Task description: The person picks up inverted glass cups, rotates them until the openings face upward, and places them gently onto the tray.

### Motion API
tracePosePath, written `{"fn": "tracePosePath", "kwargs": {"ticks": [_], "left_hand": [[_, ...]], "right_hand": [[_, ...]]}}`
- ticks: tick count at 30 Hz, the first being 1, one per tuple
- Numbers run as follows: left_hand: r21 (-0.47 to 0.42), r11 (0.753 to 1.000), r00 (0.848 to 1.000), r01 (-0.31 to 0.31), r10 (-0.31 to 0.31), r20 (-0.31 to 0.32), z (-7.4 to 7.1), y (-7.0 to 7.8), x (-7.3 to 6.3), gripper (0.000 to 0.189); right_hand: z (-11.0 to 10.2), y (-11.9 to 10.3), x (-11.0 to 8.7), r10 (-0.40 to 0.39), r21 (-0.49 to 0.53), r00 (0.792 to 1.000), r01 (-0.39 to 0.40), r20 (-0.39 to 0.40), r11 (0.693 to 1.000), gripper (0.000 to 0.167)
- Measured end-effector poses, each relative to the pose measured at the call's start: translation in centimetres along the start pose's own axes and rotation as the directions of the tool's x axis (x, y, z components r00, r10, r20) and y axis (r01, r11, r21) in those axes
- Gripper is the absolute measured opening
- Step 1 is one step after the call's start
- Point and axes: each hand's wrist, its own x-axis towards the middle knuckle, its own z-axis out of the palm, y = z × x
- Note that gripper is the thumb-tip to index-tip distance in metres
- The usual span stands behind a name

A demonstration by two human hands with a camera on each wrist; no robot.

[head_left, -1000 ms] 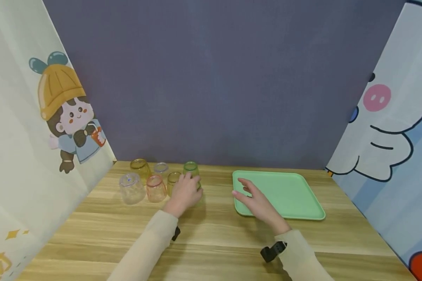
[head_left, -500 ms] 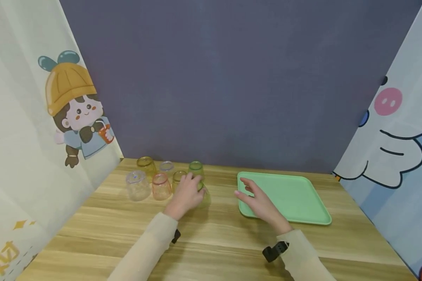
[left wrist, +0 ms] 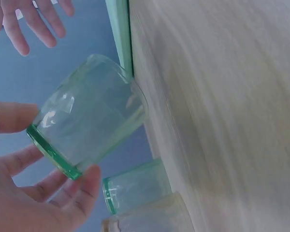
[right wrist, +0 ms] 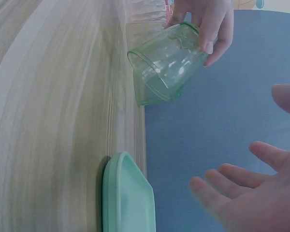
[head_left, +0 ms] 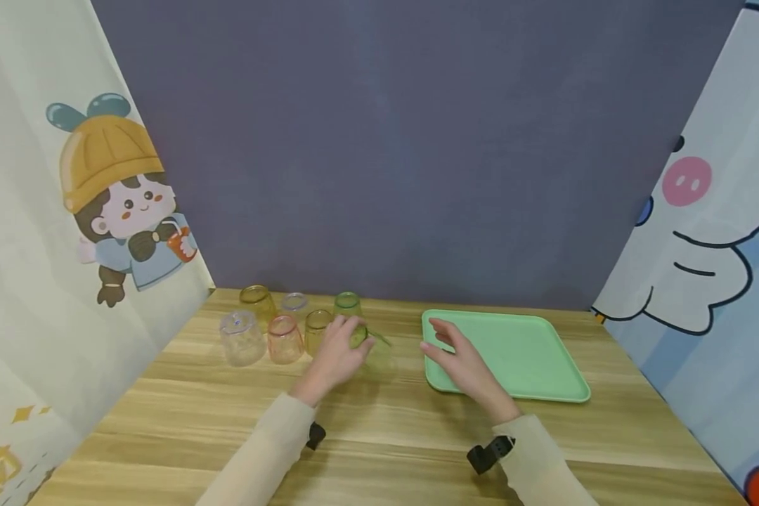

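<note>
My left hand (head_left: 336, 355) pinches a transparent green glass cup (left wrist: 94, 113) by its thick base, thumb on one side and fingertips on the other. This cup is tilted, its mouth facing down and to the right; whether its rim touches the table cannot be told. Behind the hand stands another green cup (head_left: 348, 304), base up, with a yellowish cup (head_left: 317, 336) to its left. My right hand (head_left: 466, 365) hovers over the left part of a light green tray (head_left: 512, 355), fingers spread, holding nothing.
A pink cup (head_left: 284, 342), a clear cup (head_left: 243, 341), an amber cup (head_left: 257, 303) and a pale purple cup (head_left: 294, 303) stand upside down at the left on the wooden table (head_left: 392, 436). A dark cloth wall (head_left: 392, 154) rises behind.
My left hand has brought the green cup slightly right and away from the other cups, and the cup has tilted so its mouth swings rightward. My right hand stays over the tray.
</note>
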Motion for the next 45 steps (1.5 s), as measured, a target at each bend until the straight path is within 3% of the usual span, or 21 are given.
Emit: {"fn": "tracePosePath", "kwargs": {"ticks": [8, 18, 30, 38, 45], "left_hand": [[-0.117, 0.992, 0.999, -0.040, 0.044, 0.027, 0.2, 0.7, -0.2, 0.038], [-0.213, 0.975, 0.998, -0.068, 0.068, -0.003, 0.7, 1.4, 0.0, 0.035], [-0.403, 0.914, 0.999, -0.051, 0.046, -0.022, 0.7, 1.9, -0.2, 0.034], [-0.504, 0.863, 1.000, -0.019, 0.007, -0.025, 0.7, 2.0, -0.1, 0.033], [-0.565, 0.825, 1.000, -0.019, 0.009, -0.021, 0.8, 2.4, 0.0, 0.036]], "right_hand": [[0.3, 0.2, -0.1, 0.016, 0.021, 1.000, -0.016, 0.016, 1.000, 0.069], [0.2, 0.4, -0.1, 0.024, 0.040, 1.000, -0.024, -0.009, 0.999, 0.065], [-0.1, 0.6, -0.1, -0.027, 0.172, 0.999, 0.031, -0.023, 0.985, 0.065], [0.1, 0.4, 0.0, -0.042, 0.324, 0.999, 0.033, 0.019, 0.945, 0.065], [0.2, 0.1, 0.0, -0.072, 0.389, 0.997, 0.050, 0.042, 0.920, 0.067]]}}
